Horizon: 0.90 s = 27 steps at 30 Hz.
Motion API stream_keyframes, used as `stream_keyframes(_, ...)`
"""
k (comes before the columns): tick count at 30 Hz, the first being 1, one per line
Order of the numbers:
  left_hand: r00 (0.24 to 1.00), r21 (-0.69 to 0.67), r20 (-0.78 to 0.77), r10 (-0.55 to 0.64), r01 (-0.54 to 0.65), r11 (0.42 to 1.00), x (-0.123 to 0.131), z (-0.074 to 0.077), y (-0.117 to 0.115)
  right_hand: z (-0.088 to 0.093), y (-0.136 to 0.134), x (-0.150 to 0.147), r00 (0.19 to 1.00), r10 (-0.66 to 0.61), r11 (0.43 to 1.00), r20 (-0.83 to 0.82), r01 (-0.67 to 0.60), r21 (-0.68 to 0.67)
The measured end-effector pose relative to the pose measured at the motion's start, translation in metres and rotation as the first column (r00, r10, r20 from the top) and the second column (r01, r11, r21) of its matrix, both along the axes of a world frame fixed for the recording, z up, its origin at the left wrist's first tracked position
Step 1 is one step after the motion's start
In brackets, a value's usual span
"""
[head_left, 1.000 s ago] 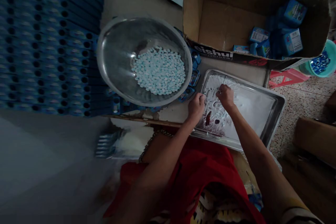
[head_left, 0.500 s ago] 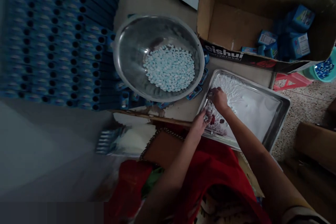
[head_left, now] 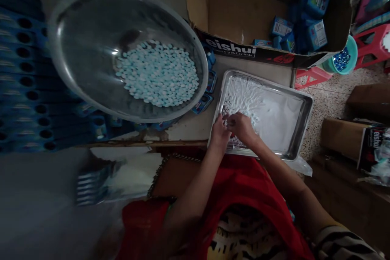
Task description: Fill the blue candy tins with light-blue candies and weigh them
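Note:
My left hand [head_left: 220,133] and my right hand [head_left: 243,128] meet over the left part of a shallow metal tray [head_left: 300,124]. The fingers of both are drawn together at the fingertips, around small whitish bits too blurred to name. White material [head_left: 248,91] with branching ridges covers the tray's bottom on the left; the right part looks smooth and pale. A dark red spot shows partly beneath my fingers. Left of the tray stands a big steel bowl [head_left: 88,93], holding a heap of small pale-blue and white pellets [head_left: 161,75].
Behind the tray stands an open cardboard box [head_left: 240,12] with several blue packs [head_left: 317,34] inside. Stacked blue boxes [head_left: 26,69] fill the left side. At right are a turquoise bowl [head_left: 352,50] of blue pieces, a red stool [head_left: 373,46] and cartons [head_left: 341,138] on the floor.
My right hand has come down from the tray's far left part to meet my left hand. The view has shifted, so bowl, box and tray sit further left.

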State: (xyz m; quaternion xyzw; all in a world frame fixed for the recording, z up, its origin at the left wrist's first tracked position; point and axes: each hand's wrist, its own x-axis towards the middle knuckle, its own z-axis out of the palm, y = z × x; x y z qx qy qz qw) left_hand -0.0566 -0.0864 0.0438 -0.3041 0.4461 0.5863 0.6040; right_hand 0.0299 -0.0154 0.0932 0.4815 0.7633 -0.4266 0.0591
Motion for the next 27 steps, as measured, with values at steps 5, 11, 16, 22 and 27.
stream_keyframes(5, 0.996, -0.053, 0.085, -0.033, 0.037, 0.998, 0.008, -0.001, 0.014, -0.007, 0.028, 0.089, 0.89, -0.452, 0.857, -0.049, 0.449, 0.254)
stream_keyframes(11, 0.996, -0.073, 0.075, -0.043, 0.049, 0.996, 0.016, 0.003, 0.008, -0.047, 0.077, 0.145, 0.882, -0.452, 0.866, 0.129, 0.4, 0.301)
stream_keyframes(16, 1.0, -0.065, 0.021, 0.008, -0.006, 0.998, 0.018, 0.007, 0.002, -0.048, 0.099, 0.109, 0.951, -0.287, 0.909, 0.115, 0.232, 0.347)
stream_keyframes(22, 0.996, -0.086, -0.014, 0.09, -0.091, 0.992, 0.016, 0.007, 0.006, -0.049, 0.112, 0.085, 0.955, -0.125, 0.938, 0.269, 0.026, 0.346)
stream_keyframes(27, 1.0, -0.008, 0.007, 0.017, -0.017, 1.0, 0.033, 0.008, 0.031, -0.029, 0.073, 0.074, 0.939, -0.345, 0.931, -0.01, 0.344, 0.121)
